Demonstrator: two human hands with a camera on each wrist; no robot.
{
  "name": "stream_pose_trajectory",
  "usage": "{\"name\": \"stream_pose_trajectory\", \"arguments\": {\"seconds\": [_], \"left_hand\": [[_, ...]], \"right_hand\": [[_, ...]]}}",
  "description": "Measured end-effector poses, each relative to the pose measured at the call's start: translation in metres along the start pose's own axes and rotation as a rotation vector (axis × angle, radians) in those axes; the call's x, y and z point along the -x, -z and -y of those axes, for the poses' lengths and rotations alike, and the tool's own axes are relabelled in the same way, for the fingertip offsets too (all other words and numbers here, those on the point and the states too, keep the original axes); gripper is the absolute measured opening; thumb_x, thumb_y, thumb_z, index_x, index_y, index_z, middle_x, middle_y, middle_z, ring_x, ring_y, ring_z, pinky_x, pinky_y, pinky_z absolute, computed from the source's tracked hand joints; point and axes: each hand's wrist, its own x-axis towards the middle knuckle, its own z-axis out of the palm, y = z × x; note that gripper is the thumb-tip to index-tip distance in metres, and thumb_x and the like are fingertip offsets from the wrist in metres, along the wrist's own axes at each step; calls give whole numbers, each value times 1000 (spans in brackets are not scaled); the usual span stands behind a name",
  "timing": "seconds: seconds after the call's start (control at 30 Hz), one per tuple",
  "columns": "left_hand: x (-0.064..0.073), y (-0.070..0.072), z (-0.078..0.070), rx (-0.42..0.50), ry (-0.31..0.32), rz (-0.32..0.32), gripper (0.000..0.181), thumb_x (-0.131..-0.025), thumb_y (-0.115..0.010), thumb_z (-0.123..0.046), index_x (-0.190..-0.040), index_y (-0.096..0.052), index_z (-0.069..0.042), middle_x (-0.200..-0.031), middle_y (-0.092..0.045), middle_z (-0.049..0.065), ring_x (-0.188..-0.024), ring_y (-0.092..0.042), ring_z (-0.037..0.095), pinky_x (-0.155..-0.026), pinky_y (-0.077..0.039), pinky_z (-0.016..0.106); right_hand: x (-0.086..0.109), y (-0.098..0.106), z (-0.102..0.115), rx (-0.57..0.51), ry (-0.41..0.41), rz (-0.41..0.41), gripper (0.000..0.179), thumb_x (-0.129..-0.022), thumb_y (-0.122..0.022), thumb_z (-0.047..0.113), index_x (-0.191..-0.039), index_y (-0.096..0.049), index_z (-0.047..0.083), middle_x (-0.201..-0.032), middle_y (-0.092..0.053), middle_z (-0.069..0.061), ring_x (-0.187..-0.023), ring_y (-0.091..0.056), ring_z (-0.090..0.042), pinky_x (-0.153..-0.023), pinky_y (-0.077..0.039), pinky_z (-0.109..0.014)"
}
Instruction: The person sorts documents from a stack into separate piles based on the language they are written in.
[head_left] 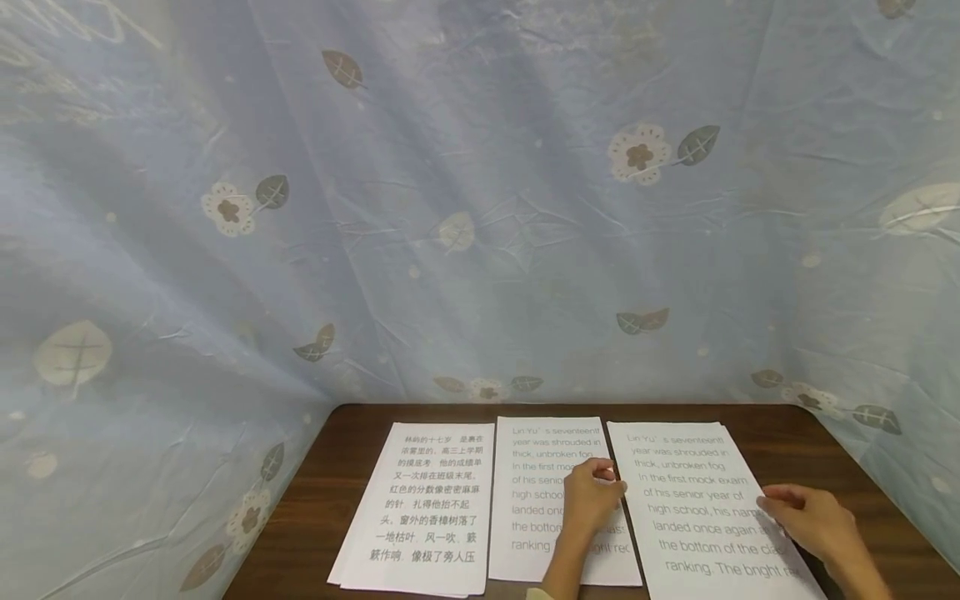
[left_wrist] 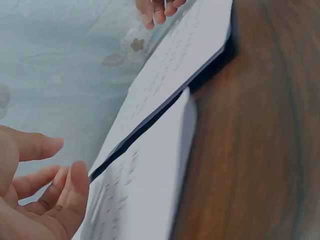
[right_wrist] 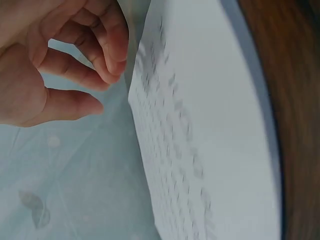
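Note:
Three stacks of printed white paper lie side by side. The middle stack (head_left: pixel 536 500) has English text, partly hidden by my left hand (head_left: pixel 591 497), which is over its right side. In the left wrist view that hand's thumb and fingers stand apart, bent loosely, with nothing between them. My right hand (head_left: pixel 813 521) is at the right edge of the right stack (head_left: pixel 697 517), also in English. From the right wrist view its fingers (right_wrist: pixel 112 45) curve loosely with a gap to the thumb, and they hold nothing. Chinese characters cover the left stack (head_left: pixel 435 492).
All the paper lies on a dark brown wooden table (head_left: pixel 300 517) with rounded far corners. A pale blue cloth (head_left: pixel 480 250) printed with leaves and flowers hangs behind the table and along its sides. Narrow strips of wood show between the stacks.

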Motion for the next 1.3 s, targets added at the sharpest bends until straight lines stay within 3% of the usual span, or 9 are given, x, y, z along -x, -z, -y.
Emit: {"name": "stream_pose_trajectory", "arguments": {"seconds": [0.1,0.2,0.47,0.77,1.13,1.3], "left_hand": [[-2,12,-1,-38,-13,10,36,-85,-83,-4,-121,-76,1,-95,-71,2,-62,-65,7,-54,-54,17],[-4,27,-2,-64,-29,24,37,-87,-83,-6,-123,-75,1,-95,-72,3,-63,-68,9,-55,-56,18],[-9,68,-3,-150,-43,37,41,-90,-82,-11,-128,-74,0,-95,-72,-1,-72,-74,13,-59,-58,20],[-15,111,5,-211,-42,41,45,-91,-81,-15,-132,-71,1,-100,-72,1,-74,-72,12,-61,-60,22],[-20,144,14,-303,-48,-19,43,-92,-81,-17,-130,-73,1,-100,-74,3,-78,-69,8,-65,-59,23],[-20,158,15,-323,-22,-45,44,-92,-80,-18,-131,-72,1,-101,-73,4,-76,-67,10,-61,-56,22]], "right_hand": [[0,-9,13,-70,18,-9,58,-104,-68,38,-137,-64,-9,-99,-78,-7,-81,-70,-15,-65,-57,-30],[0,-18,30,-103,47,-16,54,-103,-69,34,-135,-65,-9,-97,-75,-4,-81,-68,-14,-63,-57,-26],[-1,-46,77,-191,119,36,49,-105,-69,29,-134,-66,-10,-109,-76,-15,-90,-74,-20,-71,-64,-29],[-1,-80,118,-235,161,45,44,-102,-72,25,-131,-69,-8,-107,-77,-11,-93,-75,-22,-73,-66,-33],[-2,-111,147,-257,175,53,40,-99,-74,22,-128,-71,-6,-103,-75,-10,-86,-72,-18,-68,-63,-29],[-1,-121,154,-232,184,55,40,-99,-74,22,-128,-72,-5,-106,-75,-10,-85,-72,-17,-68,-62,-30]]}}
